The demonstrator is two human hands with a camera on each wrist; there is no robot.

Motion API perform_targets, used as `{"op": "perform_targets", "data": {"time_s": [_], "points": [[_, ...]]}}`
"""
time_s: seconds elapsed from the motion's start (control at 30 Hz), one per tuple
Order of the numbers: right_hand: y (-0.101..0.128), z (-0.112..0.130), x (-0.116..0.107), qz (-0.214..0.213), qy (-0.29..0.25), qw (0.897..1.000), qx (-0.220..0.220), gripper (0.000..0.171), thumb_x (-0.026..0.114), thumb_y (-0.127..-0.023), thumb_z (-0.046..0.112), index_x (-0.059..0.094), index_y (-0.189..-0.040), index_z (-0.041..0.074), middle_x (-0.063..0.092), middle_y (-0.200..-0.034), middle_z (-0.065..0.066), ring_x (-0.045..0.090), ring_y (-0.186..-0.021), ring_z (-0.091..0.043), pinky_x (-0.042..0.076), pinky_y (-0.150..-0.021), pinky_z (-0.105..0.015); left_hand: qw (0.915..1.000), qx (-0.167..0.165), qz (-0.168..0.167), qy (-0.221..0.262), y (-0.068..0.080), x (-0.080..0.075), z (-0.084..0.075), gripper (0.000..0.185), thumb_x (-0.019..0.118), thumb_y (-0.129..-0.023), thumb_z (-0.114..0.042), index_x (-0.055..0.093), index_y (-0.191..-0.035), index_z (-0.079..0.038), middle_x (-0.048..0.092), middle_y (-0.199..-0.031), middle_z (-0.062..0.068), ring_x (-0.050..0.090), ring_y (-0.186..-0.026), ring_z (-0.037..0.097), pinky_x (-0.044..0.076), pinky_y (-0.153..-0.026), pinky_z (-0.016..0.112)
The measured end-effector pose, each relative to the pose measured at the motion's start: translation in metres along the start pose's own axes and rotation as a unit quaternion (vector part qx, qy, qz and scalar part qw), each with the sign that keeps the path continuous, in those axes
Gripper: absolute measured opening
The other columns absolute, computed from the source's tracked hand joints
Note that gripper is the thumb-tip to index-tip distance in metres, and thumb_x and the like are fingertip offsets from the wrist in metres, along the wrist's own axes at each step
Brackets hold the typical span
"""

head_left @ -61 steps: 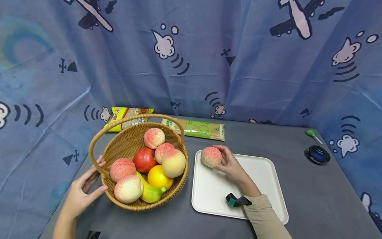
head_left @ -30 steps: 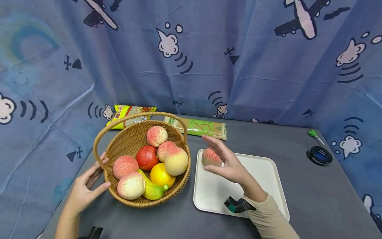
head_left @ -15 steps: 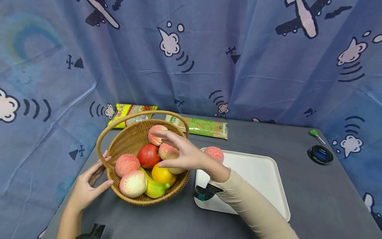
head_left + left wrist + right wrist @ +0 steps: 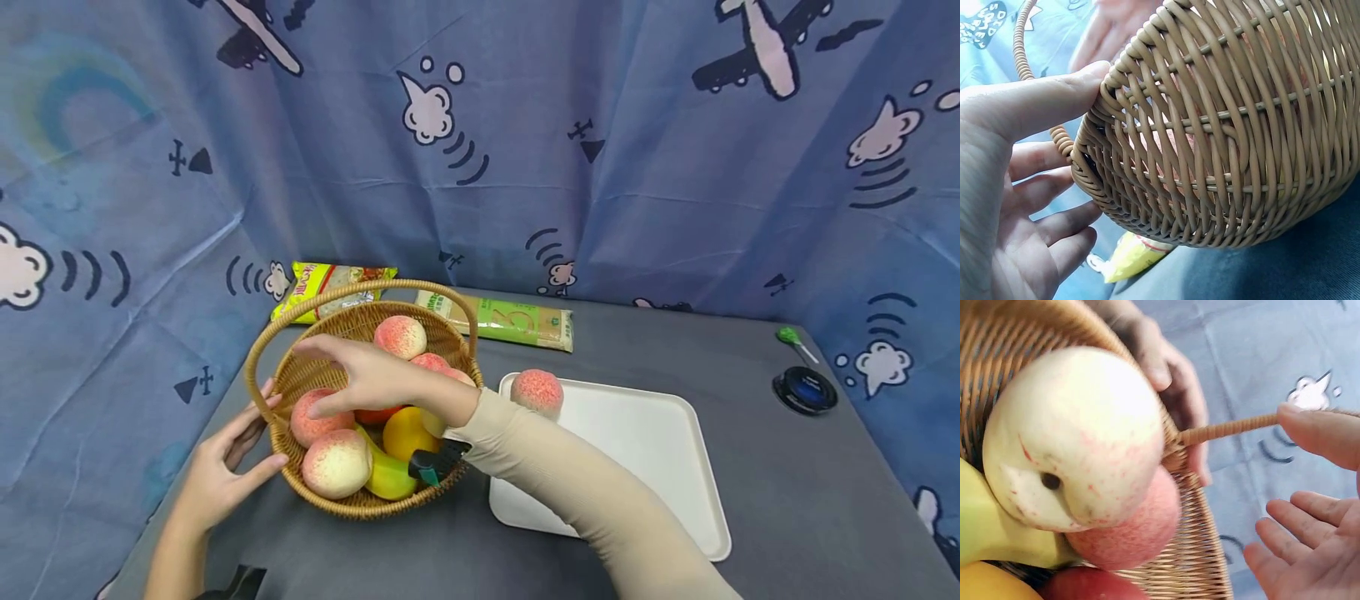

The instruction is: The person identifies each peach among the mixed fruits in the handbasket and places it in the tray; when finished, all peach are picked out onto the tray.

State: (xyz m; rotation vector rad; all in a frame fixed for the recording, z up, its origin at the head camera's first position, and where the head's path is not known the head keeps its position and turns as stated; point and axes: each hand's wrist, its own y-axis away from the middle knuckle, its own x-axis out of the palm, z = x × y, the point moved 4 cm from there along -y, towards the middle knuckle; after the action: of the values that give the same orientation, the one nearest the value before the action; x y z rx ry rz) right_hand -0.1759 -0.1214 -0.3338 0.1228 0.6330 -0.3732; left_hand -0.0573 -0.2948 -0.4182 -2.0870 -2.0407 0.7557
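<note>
Bracing the near left side of the wicker basket (image 4: 360, 417), the left hand (image 4: 225, 475) lies with its thumb on the rim and its fingers straight against the woven wall below the handle's foot; the left wrist view shows them relaxed, curled round nothing. Just past it, inside the basket, a pale peach (image 4: 336, 463) sits nearest, touching a banana (image 4: 386, 477), with a pinker peach (image 4: 315, 417) right behind it. The right hand (image 4: 360, 379) hovers over that pinker peach with fingers spread and only loosely bent, palm down, holding nothing; the right wrist view shows the open palm (image 4: 1310, 550) apart from the two peaches (image 4: 1085, 444), the thumb close to the basket's handle. Under the wrist lie an orange (image 4: 408, 433) and a partly hidden red fruit (image 4: 372, 414). A beige sleeve (image 4: 585, 500) runs back across the basket's right rim, with a dark strap (image 4: 435, 465) at the wrist. Farther in the basket, two more peaches (image 4: 401, 336) rest against the far wall. Right of the basket, a white tray (image 4: 645, 467) lies on the grey table (image 4: 787, 500), and one peach (image 4: 537, 392) stands alone at its far left corner. Beyond the basket lie a yellow packet (image 4: 330, 283) and a green packet (image 4: 510, 321) by the blue curtain (image 4: 525, 150). Far right sit a dark round lid (image 4: 805, 390) and a small green-tipped stick (image 4: 787, 337)
</note>
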Motion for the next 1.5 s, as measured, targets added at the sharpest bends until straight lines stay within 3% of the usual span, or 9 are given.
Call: {"op": "perform_targets", "data": {"time_s": [0.3, 0.53, 0.7, 0.8, 0.97, 1.23, 1.5], "points": [[-0.028, -0.033, 0.016, 0.072, -0.029, 0.990, 0.116, 0.068, 0.072, -0.085, 0.022, 0.040, -0.142, 0.006, 0.045, -0.145, -0.006, 0.042, -0.134, -0.015, 0.036, -0.109, -0.019, 0.9997, -0.023, -0.003, -0.001, 0.001, 0.001, 0.002, 0.070, 0.065, -0.072, 0.024, 0.040, -0.137, 0.013, 0.024, -0.152, 0.026, 0.035, -0.139, 0.010, 0.035, -0.108, 0.014], [-0.031, -0.042, 0.025, 0.105, -0.018, 0.986, 0.126, 0.069, 0.073, -0.084, 0.022, 0.040, -0.143, 0.004, 0.044, -0.146, -0.006, 0.041, -0.134, -0.014, 0.035, -0.109, -0.017, 0.9997, -0.024, -0.007, -0.005, 0.000, 0.000, 0.002, 0.070, 0.065, -0.072, 0.024, 0.041, -0.137, 0.013, 0.026, -0.152, 0.026, 0.035, -0.139, 0.010, 0.034, -0.109, 0.014], [-0.031, -0.044, 0.029, 0.123, 0.038, 0.983, 0.130, 0.070, 0.072, -0.085, 0.028, 0.041, -0.144, 0.009, 0.044, -0.146, -0.002, 0.040, -0.134, -0.011, 0.033, -0.110, -0.018, 1.0000, -0.008, -0.004, -0.002, -0.001, 0.001, 0.001, 0.069, 0.065, -0.072, 0.024, 0.041, -0.136, 0.014, 0.025, -0.151, 0.029, 0.034, -0.139, 0.011, 0.034, -0.109, 0.014], [-0.032, -0.045, 0.031, 0.127, 0.070, 0.981, 0.132, 0.069, 0.072, -0.085, 0.032, 0.043, -0.144, 0.012, 0.046, -0.145, -0.001, 0.041, -0.133, -0.011, 0.035, -0.109, -0.018, 0.9999, -0.014, -0.005, -0.004, 0.000, 0.000, 0.002, 0.070, 0.065, -0.072, 0.024, 0.041, -0.137, 0.013, 0.025, -0.151, 0.027, 0.034, -0.139, 0.011, 0.034, -0.108, 0.014], [-0.032, -0.044, 0.030, 0.118, 0.098, 0.981, 0.117, 0.067, 0.074, -0.083, 0.032, 0.047, -0.140, 0.012, 0.051, -0.140, 0.000, 0.047, -0.126, -0.010, 0.039, -0.104, -0.016, 0.9998, -0.021, -0.005, -0.003, 0.001, 0.000, 0.003, 0.070, 0.065, -0.072, 0.023, 0.041, -0.137, 0.012, 0.026, -0.152, 0.026, 0.034, -0.139, 0.010, 0.035, -0.108, 0.014], [-0.028, -0.037, 0.019, 0.060, 0.104, 0.988, 0.092, 0.065, 0.079, -0.077, 0.029, 0.052, -0.135, 0.014, 0.057, -0.133, 0.001, 0.052, -0.117, -0.008, 0.042, -0.095, -0.012, 0.9998, 0.008, 0.003, 0.019, 0.001, 0.001, 0.003, 0.067, 0.063, -0.074, 0.024, 0.040, -0.136, 0.016, 0.025, -0.151, 0.028, 0.033, -0.140, 0.013, 0.035, -0.108, 0.014], [-0.017, -0.026, -0.001, 0.001, 0.043, 0.995, 0.094, 0.066, 0.080, -0.075, 0.025, 0.053, -0.134, 0.016, 0.057, -0.131, 0.002, 0.052, -0.112, -0.008, 0.044, -0.093, -0.014, 0.9996, 0.010, 0.001, 0.027, 0.002, 0.001, 0.002, 0.067, 0.063, -0.074, 0.024, 0.039, -0.136, 0.016, 0.024, -0.151, 0.029, 0.033, -0.140, 0.014, 0.034, -0.109, 0.015]]}}
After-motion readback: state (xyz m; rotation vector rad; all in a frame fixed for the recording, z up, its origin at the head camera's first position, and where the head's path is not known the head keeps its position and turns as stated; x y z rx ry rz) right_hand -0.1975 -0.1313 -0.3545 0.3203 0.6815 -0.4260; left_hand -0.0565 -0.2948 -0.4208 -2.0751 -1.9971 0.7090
